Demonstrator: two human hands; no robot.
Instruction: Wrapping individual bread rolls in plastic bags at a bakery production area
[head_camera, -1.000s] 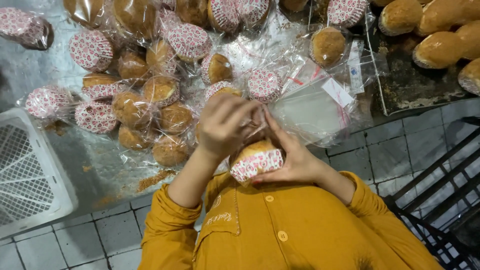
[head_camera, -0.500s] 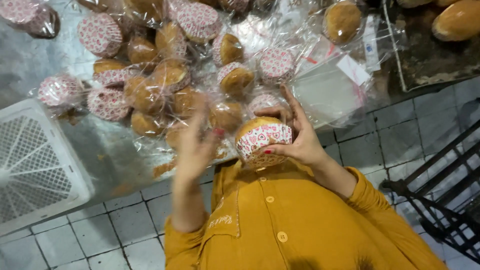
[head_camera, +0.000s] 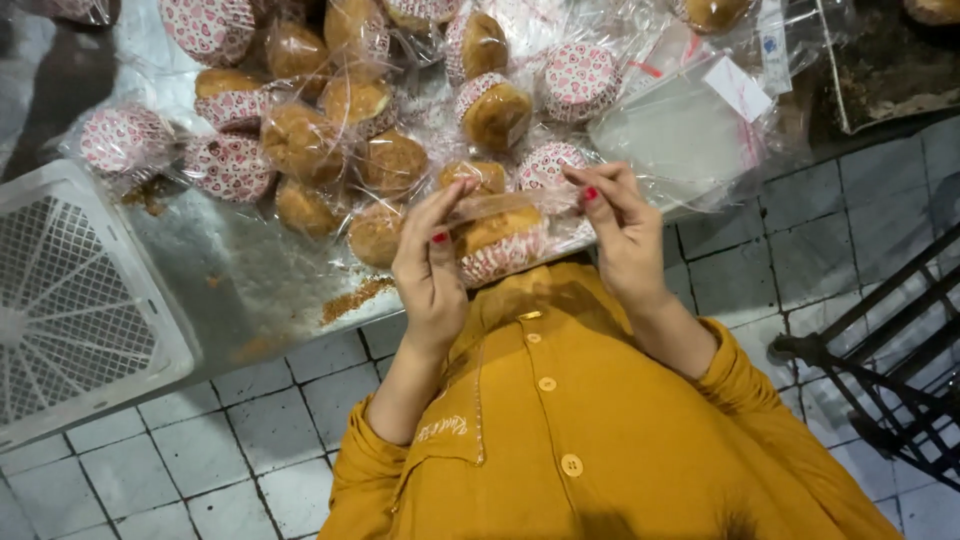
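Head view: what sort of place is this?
Probably a small bakery's packing area. Bagged muffins in patterned paper cups are piled on a metal table, a stack of empty clear bags lies beside them, and both hands hold a muffin in a bag.

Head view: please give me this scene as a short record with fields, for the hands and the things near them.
left hand: pinches the left end of the clear bag's top
right hand: pinches the right end of the same bag top
held thing: muffin in a red-patterned paper cup, inside the clear bag, between both hands
behind: pile of bagged muffins on a metal table
spare bags: stack of empty clear bags, to the right
left edge: white plastic crate
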